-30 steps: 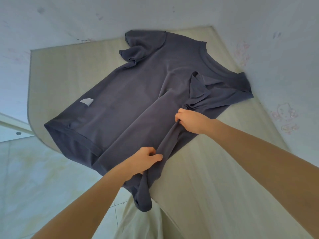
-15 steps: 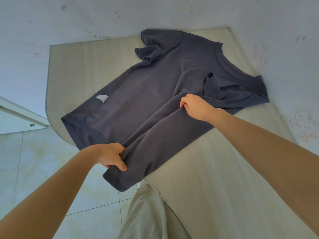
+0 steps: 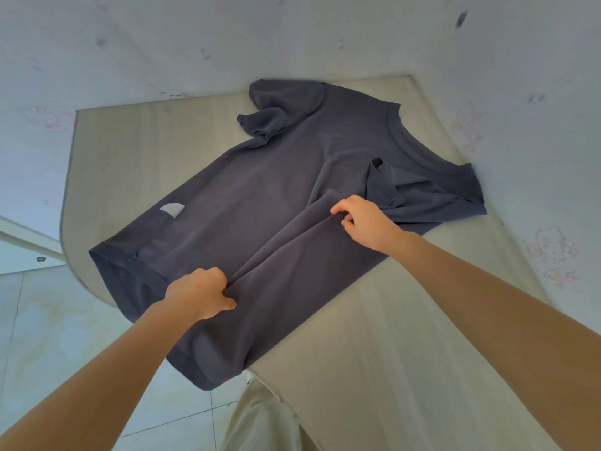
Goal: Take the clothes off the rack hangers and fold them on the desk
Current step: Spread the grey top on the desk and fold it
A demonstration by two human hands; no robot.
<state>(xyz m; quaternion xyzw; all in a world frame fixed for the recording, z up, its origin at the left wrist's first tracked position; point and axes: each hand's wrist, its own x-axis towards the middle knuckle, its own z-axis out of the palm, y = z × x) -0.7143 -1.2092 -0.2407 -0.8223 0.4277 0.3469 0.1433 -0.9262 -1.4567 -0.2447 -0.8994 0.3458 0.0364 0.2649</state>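
The dark grey T-shirt (image 3: 260,203) lies spread on the desk (image 3: 374,369), its neckline towards the corner where the walls meet and its hem hanging past the desk's near-left edge. A second ago the shirt's right side trailed off that edge in a loose bunch; now it has been drawn up onto the body of the shirt and runs as a long ridge between the two hands. The left hand (image 3: 198,296) has travelled from below the desk edge up onto the shirt near the hem, and its fingers curl round the lower end of the ridge. The right hand (image 3: 364,222) pinches the upper end, just beside the crumpled right sleeve (image 3: 387,187). This looks like the first lengthwise fold being carried over, so the shirt is off its hanger and folding is only starting. A pale label (image 3: 172,209) shows on the shirt's left part. No container is in view.
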